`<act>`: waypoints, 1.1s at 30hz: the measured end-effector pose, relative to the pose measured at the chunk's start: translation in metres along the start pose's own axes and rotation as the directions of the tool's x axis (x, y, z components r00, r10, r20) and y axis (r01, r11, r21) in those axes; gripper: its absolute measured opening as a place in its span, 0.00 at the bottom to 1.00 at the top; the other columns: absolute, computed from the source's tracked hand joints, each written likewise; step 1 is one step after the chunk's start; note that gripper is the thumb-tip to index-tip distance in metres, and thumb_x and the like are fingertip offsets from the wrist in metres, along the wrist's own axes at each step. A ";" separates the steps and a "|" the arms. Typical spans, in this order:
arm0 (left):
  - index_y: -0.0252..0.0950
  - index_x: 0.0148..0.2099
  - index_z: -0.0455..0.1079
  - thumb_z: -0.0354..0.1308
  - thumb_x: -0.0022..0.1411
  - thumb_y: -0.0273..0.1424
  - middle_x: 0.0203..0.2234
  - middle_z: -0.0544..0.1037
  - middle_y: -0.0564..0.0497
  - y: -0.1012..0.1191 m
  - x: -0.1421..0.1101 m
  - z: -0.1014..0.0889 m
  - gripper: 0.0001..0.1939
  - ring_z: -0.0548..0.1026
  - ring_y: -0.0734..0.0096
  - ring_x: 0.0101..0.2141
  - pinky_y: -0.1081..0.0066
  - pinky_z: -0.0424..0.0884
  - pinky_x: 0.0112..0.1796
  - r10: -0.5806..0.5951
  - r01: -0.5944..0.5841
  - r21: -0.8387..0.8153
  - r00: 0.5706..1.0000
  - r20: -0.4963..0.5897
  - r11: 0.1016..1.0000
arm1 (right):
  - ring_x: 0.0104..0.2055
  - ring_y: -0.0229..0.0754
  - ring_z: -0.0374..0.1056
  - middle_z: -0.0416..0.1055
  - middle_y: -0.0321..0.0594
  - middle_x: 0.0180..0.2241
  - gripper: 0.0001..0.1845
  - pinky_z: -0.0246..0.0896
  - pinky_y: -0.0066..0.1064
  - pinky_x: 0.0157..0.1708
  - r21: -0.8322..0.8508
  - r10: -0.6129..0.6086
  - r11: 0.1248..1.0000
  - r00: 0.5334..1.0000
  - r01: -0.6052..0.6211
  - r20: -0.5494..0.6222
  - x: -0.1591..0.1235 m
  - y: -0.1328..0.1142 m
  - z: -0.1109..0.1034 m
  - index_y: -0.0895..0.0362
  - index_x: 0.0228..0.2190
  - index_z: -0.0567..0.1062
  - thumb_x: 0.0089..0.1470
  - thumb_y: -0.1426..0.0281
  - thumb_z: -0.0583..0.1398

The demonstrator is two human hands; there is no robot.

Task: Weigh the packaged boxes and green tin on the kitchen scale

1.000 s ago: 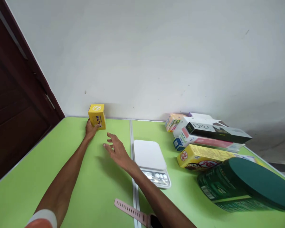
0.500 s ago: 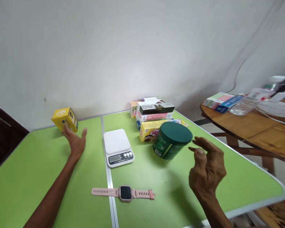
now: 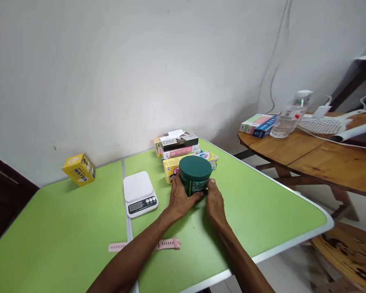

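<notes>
A dark green lidded tub point(image 3: 195, 167) stands on the green table point(image 3: 88, 228), in front of a yellow box point(image 3: 171, 167). My left hand point(image 3: 180, 199) wraps round the tub's left and front side, and my right hand point(image 3: 214, 200) presses against its right side. Left of the tub is a white digital kitchen scale point(image 3: 139, 191) with a bare platform. A pink-strapped watch point(image 3: 168, 244) lies near the table's front, its face hidden under my left forearm. The yellow box marked WATER point(image 3: 79, 170) sits at the table's back left.
Several stacked boxes point(image 3: 179, 143) lie behind the tub near the wall. On a wooden side table point(image 3: 280, 151) at the right are small boxes point(image 3: 258, 125), a clear plastic bottle point(image 3: 289, 116) and a white perforated racket-like item point(image 3: 321, 125). A wooden stool point(image 3: 347, 252) stands below.
My left hand has left the yellow WATER box and come across to the tub. My right hand has closed in on the tub's right side. The view has shifted to the right.
</notes>
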State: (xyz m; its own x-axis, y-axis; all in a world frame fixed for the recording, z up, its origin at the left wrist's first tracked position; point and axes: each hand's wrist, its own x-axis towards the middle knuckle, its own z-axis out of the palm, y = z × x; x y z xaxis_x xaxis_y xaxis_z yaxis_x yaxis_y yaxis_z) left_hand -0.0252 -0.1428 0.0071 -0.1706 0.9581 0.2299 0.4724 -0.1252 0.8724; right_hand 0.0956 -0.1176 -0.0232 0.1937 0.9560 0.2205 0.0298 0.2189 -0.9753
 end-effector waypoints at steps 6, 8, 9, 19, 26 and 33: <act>0.41 0.63 0.59 0.77 0.44 0.39 0.55 0.72 0.38 0.007 -0.010 -0.019 0.47 0.71 0.43 0.58 0.48 0.69 0.57 0.063 -0.058 0.042 0.989 -0.132 0.997 | 0.58 0.54 0.69 0.76 0.51 0.55 0.37 0.61 0.50 0.61 -0.050 -0.105 0.993 0.991 0.110 0.087 -0.021 -0.026 -0.002 0.56 0.54 0.77 0.67 0.43 0.46; 0.41 0.61 0.62 0.77 0.46 0.40 0.52 0.73 0.38 0.009 -0.019 -0.045 0.43 0.73 0.45 0.55 0.50 0.71 0.54 0.115 -0.102 0.077 0.976 -0.185 0.992 | 0.58 0.53 0.69 0.76 0.49 0.55 0.33 0.61 0.49 0.61 -0.025 -0.164 0.985 0.975 0.170 0.153 -0.028 -0.039 0.010 0.55 0.54 0.77 0.69 0.45 0.47; 0.40 0.60 0.62 0.76 0.46 0.41 0.51 0.74 0.38 0.010 -0.022 -0.061 0.42 0.73 0.45 0.54 0.50 0.72 0.53 0.128 -0.109 0.098 0.968 -0.217 0.989 | 0.58 0.53 0.69 0.76 0.48 0.55 0.32 0.61 0.49 0.61 -0.001 -0.193 0.981 0.964 0.196 0.186 -0.030 -0.046 0.019 0.54 0.54 0.76 0.69 0.46 0.47; 0.37 0.56 0.64 0.75 0.45 0.41 0.48 0.76 0.43 -0.031 -0.030 -0.180 0.39 0.76 0.50 0.50 0.55 0.73 0.48 0.033 0.082 0.241 0.900 -0.435 0.967 | 0.60 0.57 0.70 0.76 0.57 0.56 0.39 0.62 0.50 0.63 0.128 -0.261 0.965 0.850 0.228 0.457 -0.043 -0.066 0.139 0.61 0.55 0.77 0.66 0.42 0.48; 0.36 0.55 0.66 0.76 0.46 0.42 0.47 0.77 0.42 -0.053 -0.028 -0.187 0.38 0.77 0.48 0.50 0.53 0.74 0.49 -0.023 0.128 0.218 0.903 -0.429 0.967 | 0.61 0.56 0.70 0.75 0.55 0.57 0.37 0.62 0.51 0.64 0.106 -0.257 0.966 0.820 0.237 0.511 -0.045 -0.056 0.150 0.58 0.56 0.76 0.66 0.43 0.49; 0.37 0.70 0.55 0.75 0.47 0.49 0.64 0.68 0.34 -0.074 -0.044 -0.211 0.54 0.71 0.45 0.61 0.47 0.68 0.59 -0.008 0.061 0.162 0.952 -0.306 0.985 | 0.65 0.59 0.67 0.73 0.58 0.61 0.40 0.55 0.57 0.67 -0.014 -0.121 0.990 0.894 0.141 0.432 -0.041 -0.031 0.132 0.60 0.56 0.76 0.65 0.41 0.49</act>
State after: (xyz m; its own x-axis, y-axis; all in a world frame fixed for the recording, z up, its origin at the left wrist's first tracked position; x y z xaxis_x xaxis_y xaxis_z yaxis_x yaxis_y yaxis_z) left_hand -0.2352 -0.2299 0.0237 -0.4313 0.8342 0.3437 0.5953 -0.0231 0.8032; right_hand -0.0429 -0.1376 0.0003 -0.2537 0.9123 0.3215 0.0702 0.3488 -0.9346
